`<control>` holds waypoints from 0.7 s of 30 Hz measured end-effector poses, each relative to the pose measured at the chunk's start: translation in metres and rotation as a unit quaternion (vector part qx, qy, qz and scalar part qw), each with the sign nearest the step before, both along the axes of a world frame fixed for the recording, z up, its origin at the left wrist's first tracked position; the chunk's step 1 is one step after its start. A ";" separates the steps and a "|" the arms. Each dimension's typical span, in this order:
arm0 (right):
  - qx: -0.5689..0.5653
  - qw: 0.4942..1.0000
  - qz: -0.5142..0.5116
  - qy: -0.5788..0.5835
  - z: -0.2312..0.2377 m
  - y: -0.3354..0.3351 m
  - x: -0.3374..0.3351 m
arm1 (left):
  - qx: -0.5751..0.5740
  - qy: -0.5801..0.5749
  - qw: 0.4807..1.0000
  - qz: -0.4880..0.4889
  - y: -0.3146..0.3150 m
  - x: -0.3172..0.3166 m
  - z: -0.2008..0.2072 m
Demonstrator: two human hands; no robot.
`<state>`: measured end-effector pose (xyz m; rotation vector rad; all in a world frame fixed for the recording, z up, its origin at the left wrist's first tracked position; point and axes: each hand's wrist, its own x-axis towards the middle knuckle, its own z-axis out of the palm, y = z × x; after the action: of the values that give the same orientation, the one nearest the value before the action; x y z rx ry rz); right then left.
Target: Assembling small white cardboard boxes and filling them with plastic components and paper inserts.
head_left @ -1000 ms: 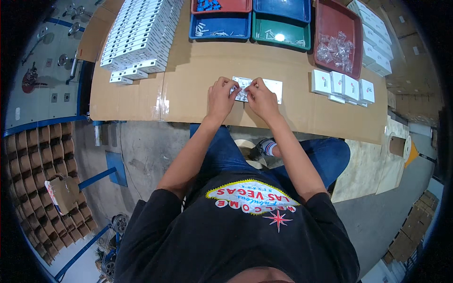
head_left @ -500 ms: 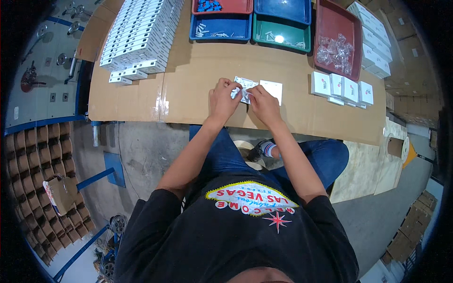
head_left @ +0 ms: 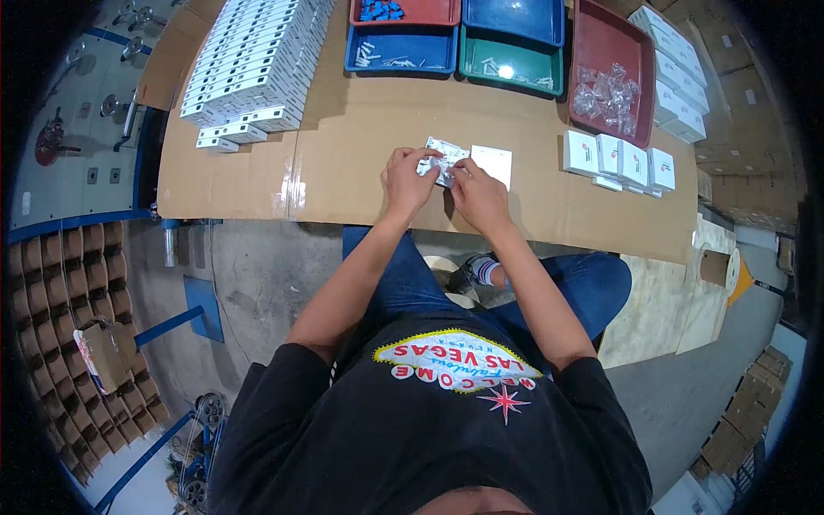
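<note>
My left hand (head_left: 406,182) and my right hand (head_left: 481,197) meet over the middle of the table near its front edge, fingers bent in and pinching. Between the fingertips is a small whitish, partly see-through thing (head_left: 444,170); its kind cannot be made out. Beneath it lies a white sheet or leaflet with dark printed drawings (head_left: 449,149), partly covered by the fingers. Just right of it, a plain white square piece (head_left: 493,163), flat card or box, lies beside my right hand.
Tall rows of white boxes (head_left: 249,73) stand at the left. Shallow trays line the back: a blue tray (head_left: 402,71) with small white parts, a green tray (head_left: 513,83), and a red tray (head_left: 609,34) with clear plastic bags. Several small white boxes (head_left: 580,154) sit at the right.
My right fingers have shifted slightly and curled in closer over the small whitish thing. My left hand stays almost in place.
</note>
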<state>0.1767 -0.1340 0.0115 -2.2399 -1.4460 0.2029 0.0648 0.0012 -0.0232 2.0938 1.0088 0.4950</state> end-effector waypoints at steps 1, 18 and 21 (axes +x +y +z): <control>-0.001 1.000 0.000 -0.001 0.000 -0.001 0.001 | -0.028 0.004 1.000 -0.004 0.004 0.001 0.001; 0.018 0.998 -0.019 0.057 0.003 0.000 -0.001 | -0.166 -0.082 0.978 -0.095 0.031 -0.021 0.008; 0.014 0.998 -0.021 0.051 0.001 0.001 -0.003 | -0.083 -0.065 0.985 -0.140 0.027 -0.023 0.016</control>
<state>0.1736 -0.1333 0.0129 -2.2033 -1.3392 0.2776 0.0415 0.0281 -0.0074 1.9848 0.6447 0.3854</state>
